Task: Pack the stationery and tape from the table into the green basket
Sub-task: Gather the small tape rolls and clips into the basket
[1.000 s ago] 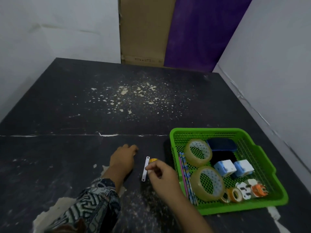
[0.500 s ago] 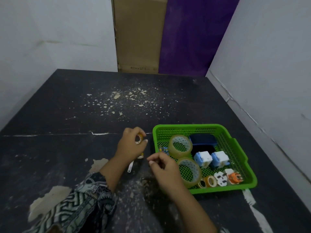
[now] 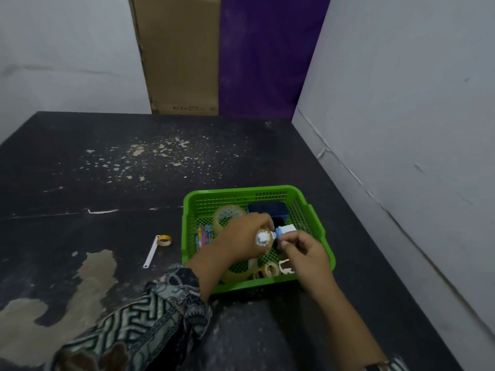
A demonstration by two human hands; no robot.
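Left hand point(image 3: 238, 238) grips a tape roll point(image 3: 263, 238) over the green basket point(image 3: 235, 191); right hand point(image 3: 306, 254) curls, hold unclear.

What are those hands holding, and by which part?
Left hand grips a small clear tape roll by its outer rim; whether the right hand holds anything cannot be told.

upper tape roll point(image 3: 227, 214): partly under left grip point(image 3: 241, 234) | sleeve point(image 3: 150, 317): cut by bottom edge | small roll point(image 3: 263, 238): blurred
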